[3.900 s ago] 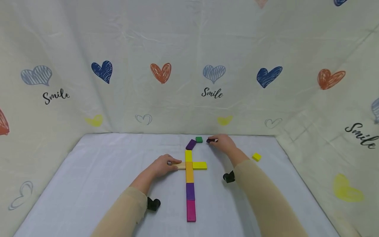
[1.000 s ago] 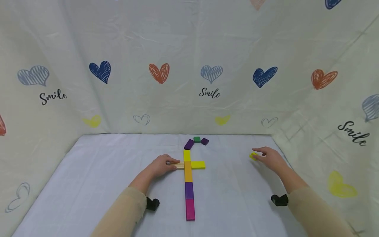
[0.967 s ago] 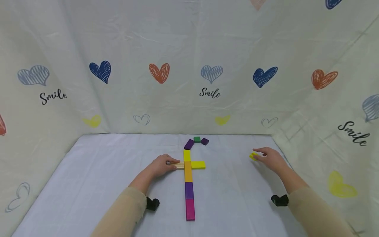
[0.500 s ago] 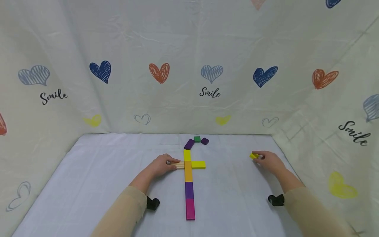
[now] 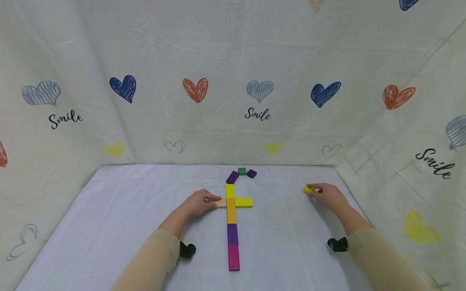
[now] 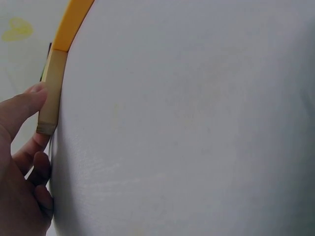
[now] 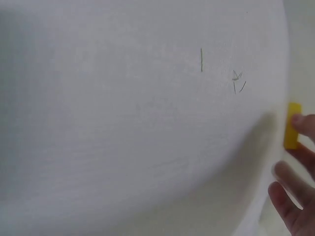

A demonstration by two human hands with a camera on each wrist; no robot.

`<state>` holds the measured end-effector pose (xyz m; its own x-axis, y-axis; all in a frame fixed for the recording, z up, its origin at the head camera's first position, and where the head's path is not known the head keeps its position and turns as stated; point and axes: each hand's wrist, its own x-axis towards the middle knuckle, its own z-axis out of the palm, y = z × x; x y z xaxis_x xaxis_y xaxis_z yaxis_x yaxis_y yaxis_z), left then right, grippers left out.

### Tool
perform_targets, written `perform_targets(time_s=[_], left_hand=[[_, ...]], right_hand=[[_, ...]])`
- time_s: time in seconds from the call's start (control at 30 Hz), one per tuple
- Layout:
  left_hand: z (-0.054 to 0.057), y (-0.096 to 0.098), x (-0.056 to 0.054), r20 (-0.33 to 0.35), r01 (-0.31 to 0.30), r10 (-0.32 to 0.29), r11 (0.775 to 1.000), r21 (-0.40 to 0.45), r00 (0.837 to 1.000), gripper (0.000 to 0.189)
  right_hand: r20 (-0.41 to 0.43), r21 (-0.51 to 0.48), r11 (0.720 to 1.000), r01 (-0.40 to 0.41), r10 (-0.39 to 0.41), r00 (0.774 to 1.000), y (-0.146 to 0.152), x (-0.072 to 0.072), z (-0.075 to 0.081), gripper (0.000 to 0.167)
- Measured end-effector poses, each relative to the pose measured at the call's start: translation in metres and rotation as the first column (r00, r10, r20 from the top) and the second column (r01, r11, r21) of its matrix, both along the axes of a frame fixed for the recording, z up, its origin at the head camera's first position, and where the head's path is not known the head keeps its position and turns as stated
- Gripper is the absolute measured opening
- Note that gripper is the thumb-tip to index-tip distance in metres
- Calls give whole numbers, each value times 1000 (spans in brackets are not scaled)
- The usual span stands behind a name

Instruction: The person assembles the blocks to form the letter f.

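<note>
My left hand (image 5: 198, 203) pinches a plain wooden block (image 6: 53, 93) between thumb and fingers. The block lies flat on the table, its far end against an orange block (image 5: 231, 210). On the right, my right hand (image 5: 330, 197) holds a small yellow block (image 7: 292, 126) by its edges with thumb and fingertips. Above the orange block sits a short yellow block (image 5: 230, 190), and another yellow block (image 5: 244, 203) juts out to its right. Below it follow a purple block (image 5: 232, 234) and a magenta block (image 5: 234, 257), end to end in a column.
At the column's top, a dark purple block (image 5: 232, 177), a green block (image 5: 242, 171) and a small dark purple block (image 5: 251, 173) form a curve near the table's back edge. A white cloth (image 5: 120, 218) covers the table. Behind hangs a heart-patterned curtain (image 5: 225, 125).
My right hand let go of the small dark purple block beside the green one and moved right to the loose yellow block. It now holds that block, shifted slightly left. My left hand stayed put.
</note>
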<state>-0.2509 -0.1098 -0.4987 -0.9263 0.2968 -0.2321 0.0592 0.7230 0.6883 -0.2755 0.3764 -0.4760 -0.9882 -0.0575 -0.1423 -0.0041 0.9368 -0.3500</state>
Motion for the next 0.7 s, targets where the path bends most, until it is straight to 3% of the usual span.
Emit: perform_targets(time_s=[0.37, 0.7], left_hand=[[2, 1, 2, 8, -8, 8, 1000, 8, 1000, 29], [0, -1, 1, 4, -3, 3, 1000, 3, 1000, 29]], right_hand=[[27, -63, 997, -33, 35, 999, -38, -8, 8, 41], [37, -129, 988, -88, 94, 995, -84, -19, 4, 40]])
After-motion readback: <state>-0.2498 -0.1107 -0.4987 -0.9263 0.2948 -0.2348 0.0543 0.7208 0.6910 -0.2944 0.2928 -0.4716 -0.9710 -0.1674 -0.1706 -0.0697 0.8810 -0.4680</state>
